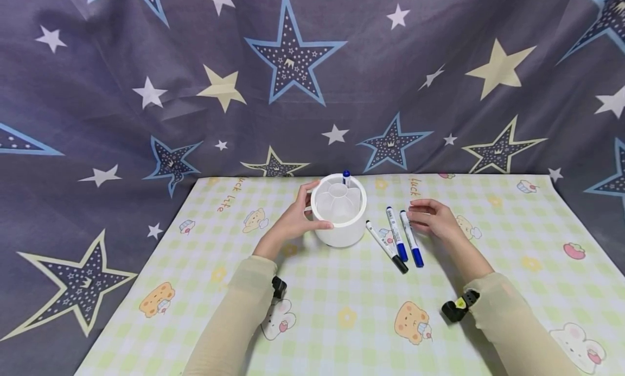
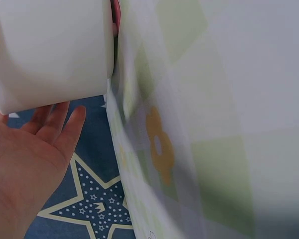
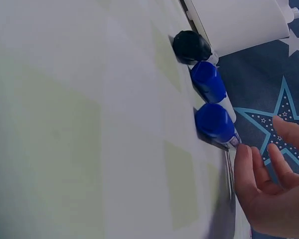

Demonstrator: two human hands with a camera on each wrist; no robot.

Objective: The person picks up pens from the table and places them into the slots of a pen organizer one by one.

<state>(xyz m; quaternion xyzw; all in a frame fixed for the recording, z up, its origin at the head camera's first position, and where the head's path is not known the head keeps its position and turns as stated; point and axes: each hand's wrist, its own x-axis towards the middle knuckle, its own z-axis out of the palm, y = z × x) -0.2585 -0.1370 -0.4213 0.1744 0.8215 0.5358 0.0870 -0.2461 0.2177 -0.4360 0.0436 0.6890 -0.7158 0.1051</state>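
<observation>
Star-printed dark fabric (image 1: 381,83) hangs behind a desk (image 1: 312,322) covered in green-checked cloth. At its far middle stands a white pen holder (image 1: 339,236), gripped on its left side by the left hand (image 1: 299,216), thumb across the rim; one blue-ended marker (image 1: 346,177) stands inside, at the far right. Three markers lie to the holder's right: black-capped (image 1: 386,246), blue-capped (image 1: 396,234) and a second blue-capped one (image 1: 412,239), caps nearward. Right hand (image 1: 437,220), empty and loosely spread, is beside the rightmost; contact cannot be told. Pinching that marker mid-barrel, clear of its neighbour, while bracing the holder should work best. "Luck" (image 1: 414,187) reads on the cloth; marker print is illegible.
</observation>
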